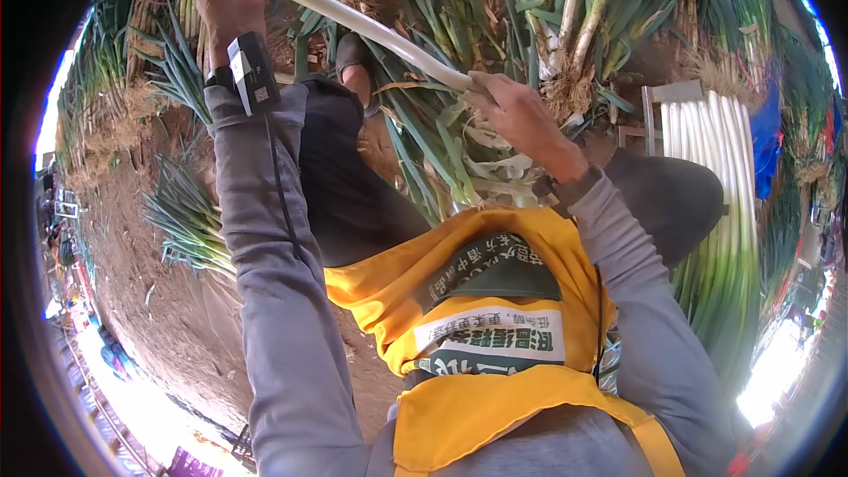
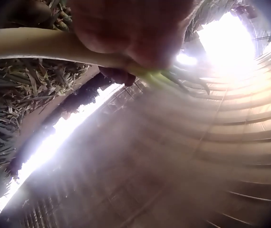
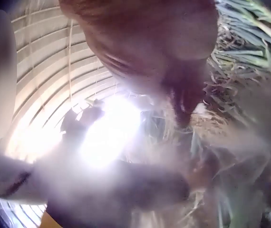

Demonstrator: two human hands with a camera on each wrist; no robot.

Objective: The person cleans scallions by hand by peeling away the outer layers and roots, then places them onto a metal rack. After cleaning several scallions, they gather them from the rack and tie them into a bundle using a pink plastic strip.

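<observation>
A long green onion (image 1: 371,31) stretches between both hands in the head view, its white stalk slanting down to the right. My left hand (image 1: 231,7) grips it near the green leaves at the upper left. At the other end, the right hand (image 1: 528,122) pinches the white tip between thumb and fingers. In the left wrist view the pale stalk (image 2: 35,43) passes under the left hand (image 2: 130,28). The right wrist view is hazy; the right hand (image 3: 150,42) fills its top, fingers pointing down. Peeled leaves (image 1: 495,163) lie below the right hand.
White-stalked green onions (image 1: 711,150) are stacked in a metal frame (image 1: 649,119) at the right. Unpeeled bunches with roots (image 1: 565,79) stand ahead. More green onions (image 1: 185,216) lie on the dirt floor (image 1: 159,300) at the left. A yellow apron (image 1: 495,247) covers the person's lap.
</observation>
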